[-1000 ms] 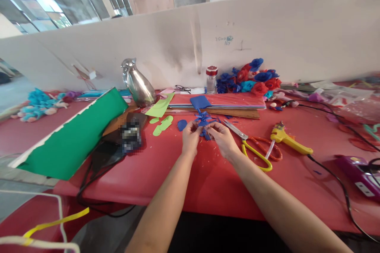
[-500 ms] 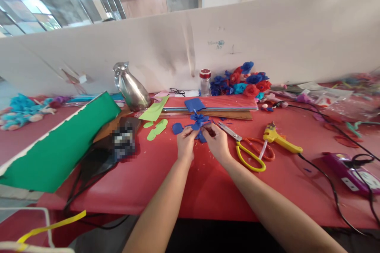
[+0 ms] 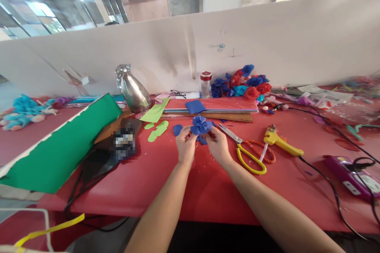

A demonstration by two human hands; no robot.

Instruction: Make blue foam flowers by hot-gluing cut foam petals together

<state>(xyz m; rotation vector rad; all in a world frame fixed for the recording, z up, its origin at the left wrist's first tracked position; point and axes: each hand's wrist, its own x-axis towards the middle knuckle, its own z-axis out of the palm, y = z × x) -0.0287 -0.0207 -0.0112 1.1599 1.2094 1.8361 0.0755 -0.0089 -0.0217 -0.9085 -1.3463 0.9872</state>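
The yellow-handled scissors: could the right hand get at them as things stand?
Probably yes. The scissors lie on the red table just right of the right hand, with nothing between. But that hand, with the left hand, is pinching a blue paper flower, so it isn't free.

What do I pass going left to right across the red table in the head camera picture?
Fluffy teal pile, green sheet, silver jug, blue paper flower, scissors, yellow glue gun, purple power strip.

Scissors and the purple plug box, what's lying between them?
The yellow glue gun lies between the scissors and the purple power strip, with its black cord, in the head view.
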